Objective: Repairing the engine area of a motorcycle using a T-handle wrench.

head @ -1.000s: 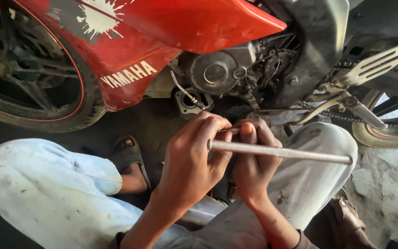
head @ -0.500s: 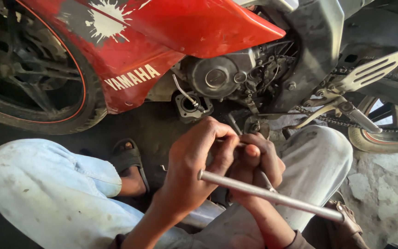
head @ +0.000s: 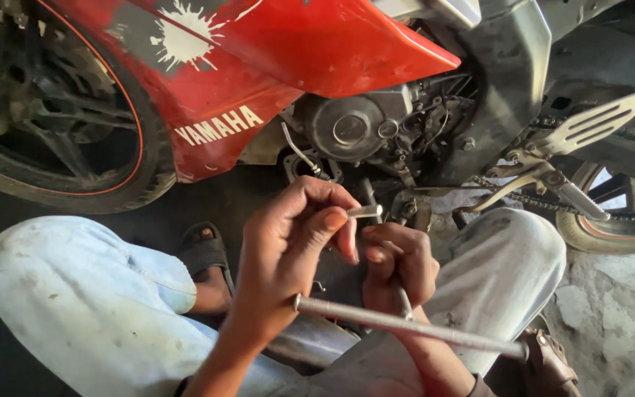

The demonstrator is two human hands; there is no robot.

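Left hand [head: 288,257] pinching short metal pin [head: 365,212], right hand [head: 398,268] closed round long steel rod [head: 413,327] just below

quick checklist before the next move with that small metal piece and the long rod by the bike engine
1. Left hand grips the small metal piece: ok, pinched between thumb and fingers.
2. Right hand has a firm hold: ok, fist closed around a thin shaft; what that shaft joins to is hidden.
3. Long metal rod is secured: cannot tell, it runs across the lap under both hands; the grip on it is not visible.
4. Engine case is within reach: ok, right above the hands.
5. Small piece is lined up with a fitting: cannot tell, the hands hide it.
6. Sandalled foot is clear of the rod: ok, off to the side.
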